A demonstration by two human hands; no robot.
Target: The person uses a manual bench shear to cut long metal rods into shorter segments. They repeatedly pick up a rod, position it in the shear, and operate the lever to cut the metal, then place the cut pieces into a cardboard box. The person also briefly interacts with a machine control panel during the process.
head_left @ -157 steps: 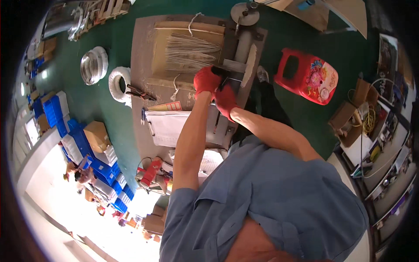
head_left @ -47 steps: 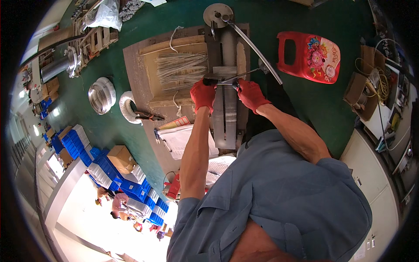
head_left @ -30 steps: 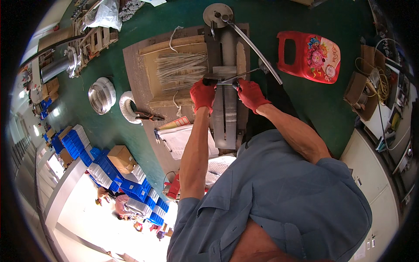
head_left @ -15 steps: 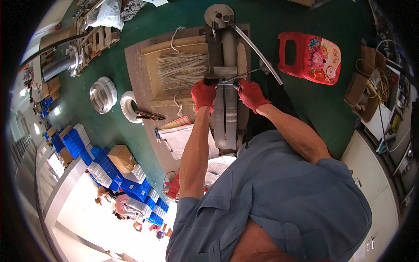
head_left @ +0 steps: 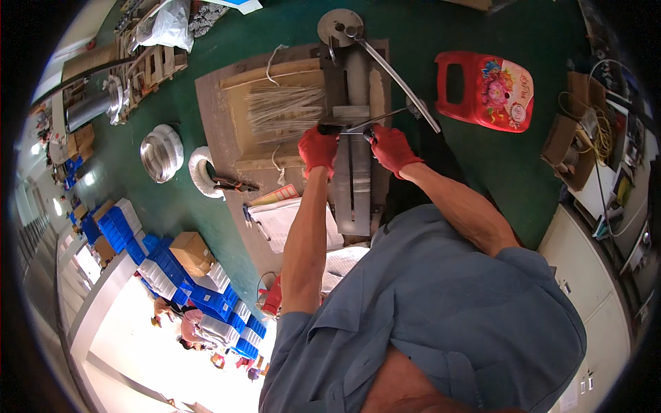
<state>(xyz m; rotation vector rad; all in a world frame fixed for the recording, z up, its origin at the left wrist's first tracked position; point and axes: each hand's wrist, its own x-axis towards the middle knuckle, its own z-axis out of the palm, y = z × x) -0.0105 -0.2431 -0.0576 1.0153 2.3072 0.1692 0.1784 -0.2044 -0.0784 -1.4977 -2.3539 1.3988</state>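
Observation:
My left hand [head_left: 319, 150], in a red glove, is closed at the left side of a long steel bench fixture [head_left: 352, 182]. Its fingers are by a dark metal block, and what they hold is hidden. Across the fixture, my right hand [head_left: 395, 150], gloved in red too, is wrapped round a dark handle [head_left: 370, 134]. A thin metal rod spans the gap between the hands. Left of the fixture, a shallow wooden tray [head_left: 237, 117] holds a bundle of thin pale wires [head_left: 284, 110]. At the fixture's far end sit a round metal disc [head_left: 330, 27] and a long lever [head_left: 399, 78].
Pliers [head_left: 235, 185] and a white ring-shaped coil [head_left: 200, 172] lie at the board's left edge. Papers [head_left: 275, 224] rest near my left forearm. On the green floor are a red plastic container [head_left: 475, 89] and a wire spool [head_left: 160, 155]; cartons [head_left: 561, 148] stand far right.
The bench and its contents sit slightly further left in the picture. Both hands keep nearly the same places at the fixture, with no visible change of grip.

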